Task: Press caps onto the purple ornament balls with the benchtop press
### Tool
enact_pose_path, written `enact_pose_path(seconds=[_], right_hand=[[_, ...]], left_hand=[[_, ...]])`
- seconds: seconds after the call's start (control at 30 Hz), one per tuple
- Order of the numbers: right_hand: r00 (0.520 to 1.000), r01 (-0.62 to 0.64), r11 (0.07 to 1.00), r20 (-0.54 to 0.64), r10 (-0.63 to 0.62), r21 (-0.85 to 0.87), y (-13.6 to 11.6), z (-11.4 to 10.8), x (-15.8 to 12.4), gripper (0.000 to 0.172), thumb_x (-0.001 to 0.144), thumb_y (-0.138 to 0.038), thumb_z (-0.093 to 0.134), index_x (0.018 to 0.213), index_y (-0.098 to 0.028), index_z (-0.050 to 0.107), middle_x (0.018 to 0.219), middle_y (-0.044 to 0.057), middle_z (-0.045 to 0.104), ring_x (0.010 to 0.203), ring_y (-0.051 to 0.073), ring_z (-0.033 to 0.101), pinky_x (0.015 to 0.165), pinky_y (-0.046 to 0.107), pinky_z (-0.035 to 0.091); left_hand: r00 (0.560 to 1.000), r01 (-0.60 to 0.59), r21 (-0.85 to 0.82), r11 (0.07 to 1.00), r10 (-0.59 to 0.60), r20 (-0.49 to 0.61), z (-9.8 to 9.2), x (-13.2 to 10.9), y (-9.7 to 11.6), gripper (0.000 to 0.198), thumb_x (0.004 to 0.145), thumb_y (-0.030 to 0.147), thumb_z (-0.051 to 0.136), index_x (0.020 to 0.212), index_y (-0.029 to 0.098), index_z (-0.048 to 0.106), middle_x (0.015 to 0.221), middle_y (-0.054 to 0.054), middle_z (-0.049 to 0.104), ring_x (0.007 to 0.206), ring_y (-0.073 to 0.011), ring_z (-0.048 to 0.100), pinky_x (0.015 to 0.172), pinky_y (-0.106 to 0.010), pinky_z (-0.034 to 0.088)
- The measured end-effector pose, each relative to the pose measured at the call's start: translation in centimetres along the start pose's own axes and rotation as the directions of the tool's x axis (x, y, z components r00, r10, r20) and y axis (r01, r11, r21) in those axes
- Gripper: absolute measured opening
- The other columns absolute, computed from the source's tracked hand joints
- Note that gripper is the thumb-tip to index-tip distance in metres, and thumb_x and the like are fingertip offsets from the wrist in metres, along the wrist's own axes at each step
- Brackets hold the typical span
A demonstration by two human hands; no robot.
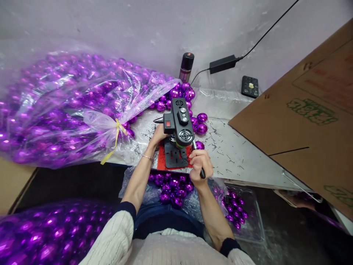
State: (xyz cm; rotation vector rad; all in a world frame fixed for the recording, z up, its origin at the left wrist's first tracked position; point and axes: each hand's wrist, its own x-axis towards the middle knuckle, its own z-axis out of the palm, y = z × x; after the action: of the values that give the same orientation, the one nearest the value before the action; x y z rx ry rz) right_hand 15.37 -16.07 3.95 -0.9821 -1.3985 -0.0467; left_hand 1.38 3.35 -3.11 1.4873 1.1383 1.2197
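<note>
A small black bench machine (182, 123), like a mini drill press, stands before me with a slotted base plate (176, 156) on a red mat (161, 158). My right hand (202, 165) is closed round its black lever handle (202, 173) on the right side. My left hand (159, 134) reaches in at the left, under the red switch (168, 124); the machine hides its fingers and anything they hold. Shiny purple faceted balls (202, 129) lie close by on the right and behind. More purple balls (173, 187) rest on clear plastic in my lap.
A big tied clear bag (68, 99) of purple balls fills the left. Behind stand a dark-capped bottle (186, 64), a power adapter (223, 64) and a black phone-like object (249, 86). A cardboard box (300, 121) leans in at right. Thin dark bits litter the white table (242, 151). A clear bin (257, 221) sits below.
</note>
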Motion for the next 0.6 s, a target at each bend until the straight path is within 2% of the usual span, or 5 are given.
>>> enact_pose_path(seconds=[0.17,0.27,0.37,0.47,0.6], right_hand=[[1.0,0.007,1.0,-0.007,-0.007,0.029,0.0,0.0,0.1,0.03,0.102,-0.018,0.047,0.074,-0.023,0.057,0.071,0.0,0.063,0.066,0.015,0.063,0.059,0.031,0.047],[1.0,-0.002,1.0,-0.004,0.002,0.027,0.2,-0.1,-0.1,0.029,0.102,-0.019,0.048,0.075,-0.023,0.057,0.072,0.0,0.064,0.068,0.015,0.063,0.06,0.032,0.047],[1.0,-0.006,1.0,-0.002,0.006,0.024,0.3,-0.1,-0.2,0.03,0.103,-0.021,0.048,0.075,-0.023,0.058,0.074,0.0,0.065,0.068,0.016,0.063,0.062,0.033,0.047],[1.0,-0.009,1.0,-0.013,0.009,0.027,0.3,0.0,-0.2,0.031,0.104,-0.021,0.048,0.074,-0.023,0.058,0.073,0.0,0.065,0.068,0.015,0.063,0.062,0.033,0.047],[1.0,-0.01,1.0,-0.014,0.011,0.022,0.3,0.0,-0.1,0.031,0.103,-0.021,0.05,0.074,-0.023,0.058,0.072,-0.001,0.065,0.068,0.015,0.063,0.062,0.033,0.047]], left_hand=[[0.942,0.205,-0.407,0.89,-0.292,-0.166,-2.3,-3.7,1.4,0.035,0.085,0.037,0.079,0.114,0.021,0.069,0.112,-0.008,0.08,0.101,-0.0208,0.077,0.09,-0.033,0.064],[0.897,0.331,-0.572,0.751,-0.438,-0.056,-4.2,-7.9,2.0,0.038,0.091,0.048,0.074,0.117,0.021,0.069,0.113,-0.01,0.081,0.1,-0.0225,0.08,0.083,-0.032,0.066],[0.874,0.421,-0.604,0.677,-0.481,0.07,-5.1,-12.4,2.3,0.039,0.092,0.052,0.071,0.115,0.02,0.07,0.111,-0.012,0.081,0.101,-0.0264,0.081,0.081,-0.036,0.067],[0.85,0.469,-0.627,0.622,-0.51,0.131,-4.5,-15.5,2.4,0.036,0.091,0.047,0.073,0.116,0.021,0.068,0.115,-0.01,0.081,0.101,-0.0264,0.081,0.084,-0.037,0.067],[0.803,0.532,-0.663,0.526,-0.561,0.2,-3.2,-17.1,3.1,0.044,0.09,0.039,0.077,0.129,0.027,0.063,0.116,-0.005,0.08,0.097,-0.0236,0.082,0.082,-0.034,0.067]])
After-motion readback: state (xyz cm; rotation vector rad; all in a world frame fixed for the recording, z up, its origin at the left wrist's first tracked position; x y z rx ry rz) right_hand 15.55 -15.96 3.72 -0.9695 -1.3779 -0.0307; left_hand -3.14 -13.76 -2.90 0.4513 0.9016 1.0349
